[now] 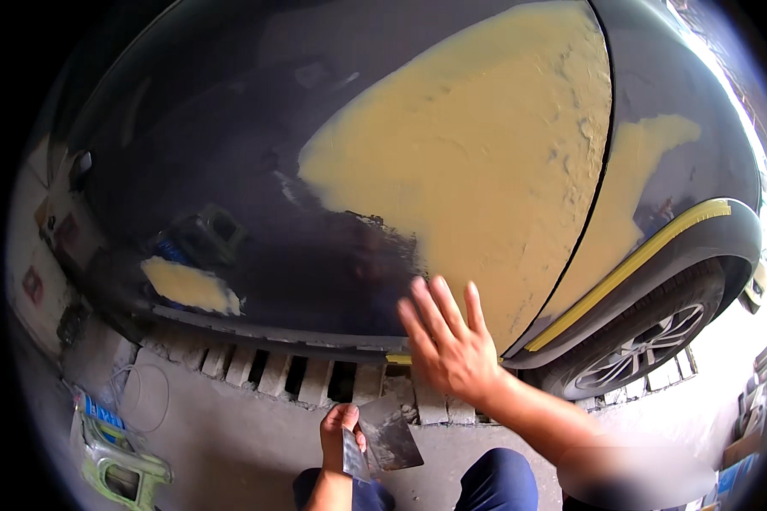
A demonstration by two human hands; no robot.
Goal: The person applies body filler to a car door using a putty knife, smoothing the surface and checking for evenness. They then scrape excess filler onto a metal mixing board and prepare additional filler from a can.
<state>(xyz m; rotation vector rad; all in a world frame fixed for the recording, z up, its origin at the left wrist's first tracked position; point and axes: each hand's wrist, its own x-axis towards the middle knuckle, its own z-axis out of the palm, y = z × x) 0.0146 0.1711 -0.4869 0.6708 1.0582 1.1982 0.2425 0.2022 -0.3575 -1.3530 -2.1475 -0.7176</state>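
Observation:
My right hand lies over the lower edge of the large yellow filler patch on the dark car door, fingers spread; whether it touches cannot be told. Below, my left hand holds what look like metal spreader plates smeared with residue, one angled rightward. Another yellow patch is low on the door at the left, and more filler covers part of the panel beside the door seam at the right.
A wheel sits under an arch edged with yellow tape. Slatted flooring runs below the sill. A greenish panel part lies at lower left with a thin cable nearby. Assorted items stand at right. My knees show below.

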